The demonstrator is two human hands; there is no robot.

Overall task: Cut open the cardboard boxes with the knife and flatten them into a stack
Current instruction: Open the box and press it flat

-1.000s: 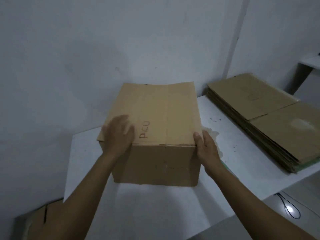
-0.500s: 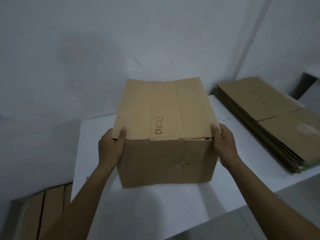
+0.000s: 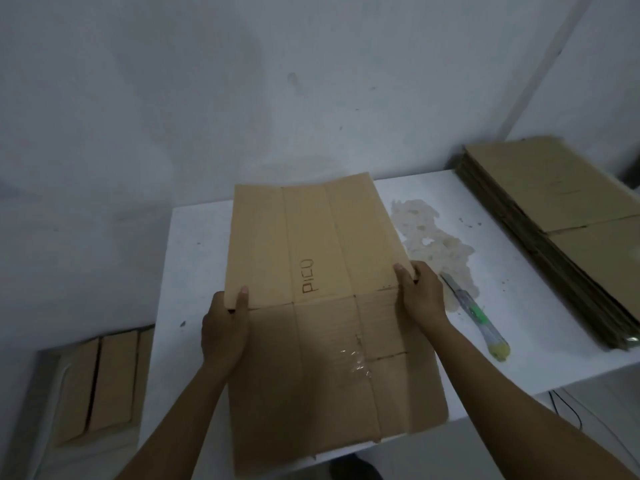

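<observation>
So the cardboard box (image 3: 322, 306) with "PICO" handwritten on it sits in the middle of the white counter (image 3: 194, 258), and its near end hangs out past the counter's front edge. The lettered panel faces up. The panel below the crease has a strip of shiny clear tape on it. Honestly can't tell from this angle whether it's fully squashed or still has some depth.

Both hands are on it at the crease. The left hand (image 3: 225, 327) is at the box's left edge, its grip pinching the cardboard with the thumb on top and the fingers tucked underneath. The right hand (image 3: 424, 296) does the same on the box's right edge, thumb on top.

The utility knife (image 3: 479, 317) with a green and yellow handle lies loose on the counter just right of the box, beside the right wrist, nobody touching it. A crusty patch of residue (image 3: 429, 237) is also right of the box, further back. Well to the box's right is the stack of flattened cardboard (image 3: 554, 220). Down to the box's left, off the counter, are more cardboard pieces (image 3: 100, 379).
</observation>
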